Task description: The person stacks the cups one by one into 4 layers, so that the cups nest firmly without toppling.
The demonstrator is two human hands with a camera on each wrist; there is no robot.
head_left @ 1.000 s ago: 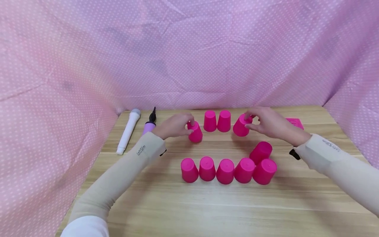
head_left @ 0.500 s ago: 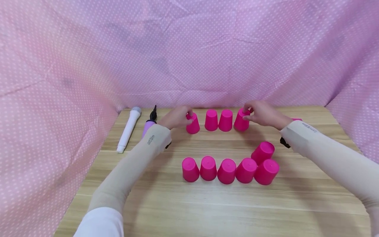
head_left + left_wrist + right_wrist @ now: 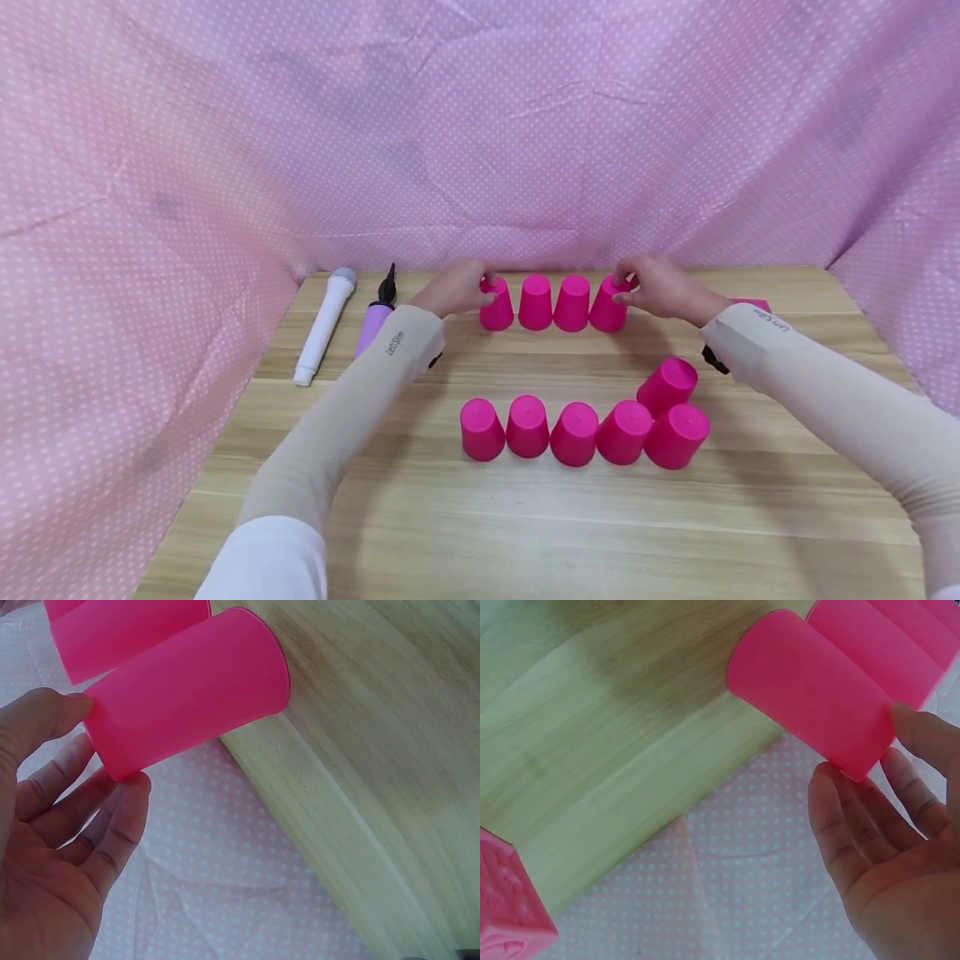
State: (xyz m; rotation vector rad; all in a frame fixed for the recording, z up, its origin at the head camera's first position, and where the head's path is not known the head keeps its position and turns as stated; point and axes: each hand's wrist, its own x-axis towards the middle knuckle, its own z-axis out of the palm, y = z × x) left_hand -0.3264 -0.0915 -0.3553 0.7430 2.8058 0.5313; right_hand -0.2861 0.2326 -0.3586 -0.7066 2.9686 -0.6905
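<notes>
Row (image 3: 536,304) of four inverted cups on the bench (image 3: 525,533). Left hand (image 3: 454,287) pinches the row's left cup (image 3: 497,312), right hand (image 3: 660,287) its right cup (image 3: 607,313), fingers part-curled round the tops. In front of the row: six cups (image 3: 574,437).

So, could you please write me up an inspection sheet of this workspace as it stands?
Surface: wood-grain tabletop.
Job's things: ten upside-down pink cups; four form a back row, five a front row, with a single cup behind its right end.
Clutter: a white microphone-shaped item and a purple, black-tipped item, partly hidden by the left sleeve; a pink embossed block beyond the right hand.
Hands: the left hand pinches the narrow top of the leftmost cup in the back row; the right hand pinches that of the rightmost cup.
Cables: nothing seen.
Surroundings: pink dotted cloth behind and at both sides.
</notes>
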